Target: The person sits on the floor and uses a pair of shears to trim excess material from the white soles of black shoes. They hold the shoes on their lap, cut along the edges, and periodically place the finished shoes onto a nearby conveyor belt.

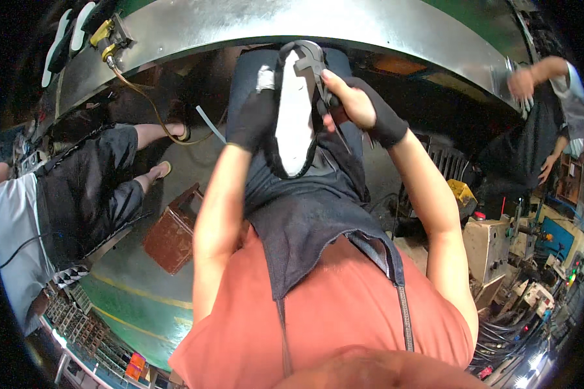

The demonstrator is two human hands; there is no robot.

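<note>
Upright in front of my lap is a dark shoe (296, 123) with its long white underside showing. My left hand (254, 118), in a black glove, is closed round its left edge. My right hand (360, 110), in a black glove that leaves thumb and fingertips bare, is closed on a dark grey hand tool (313, 63) that looks like pincers. The tool's head lies against the shoe's far end, and a thin handle sticks out below the hand. A small silvery-white patch (265, 79) shows beside the left glove; what it is, I cannot make out.
A metal bench (253, 26) curves across the far side, holding a yellow tool (104, 39) with a hose and more white-bottomed shoes (81, 26). People work at left and right. A brown stool (172, 233) stands left; machinery (486, 249) fills the right.
</note>
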